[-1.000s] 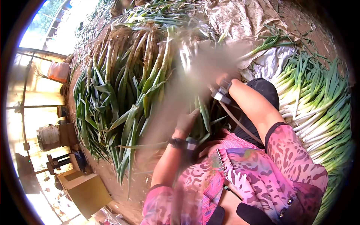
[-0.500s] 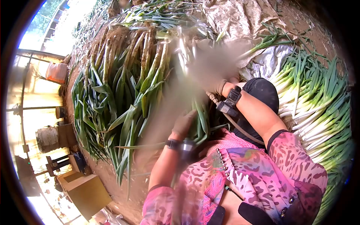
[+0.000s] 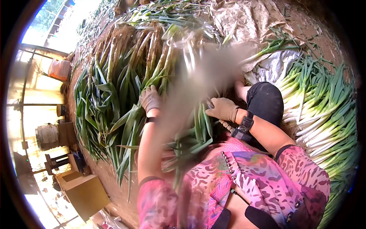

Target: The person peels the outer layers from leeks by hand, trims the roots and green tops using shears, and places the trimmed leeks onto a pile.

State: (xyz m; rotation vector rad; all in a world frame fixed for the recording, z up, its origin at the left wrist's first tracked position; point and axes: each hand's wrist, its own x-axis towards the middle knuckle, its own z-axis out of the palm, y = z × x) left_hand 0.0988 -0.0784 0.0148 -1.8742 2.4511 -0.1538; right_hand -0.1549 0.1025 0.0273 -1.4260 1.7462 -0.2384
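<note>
My left hand (image 3: pixel 150 100), in a pale glove, reaches into a heap of untrimmed green onions (image 3: pixel 127 82) with brown roots and dirty stalks. Its fingers curl over the leaves of one near the heap's right side. My right hand (image 3: pixel 223 109), also gloved, is closed beside my knee. A ribbed hose end (image 3: pixel 227 126) runs into its palm, and the tip of what it grips is mostly hidden. Between my hands, green leaves (image 3: pixel 202 124) hang down near my lap. A grey smear over the middle of the view hides what lies there.
Cleaned green onions (image 3: pixel 316 114) with white stalks lie in a long row on the right. A crumpled beige sheet (image 3: pixel 248 23) and a white plastic sheet (image 3: pixel 274 63) lie beyond my knee. A cardboard box (image 3: pixel 82 192) stands at lower left.
My left hand has moved from near my lap forward and left onto the heap. My right hand has come slightly back toward me and shows more clearly.
</note>
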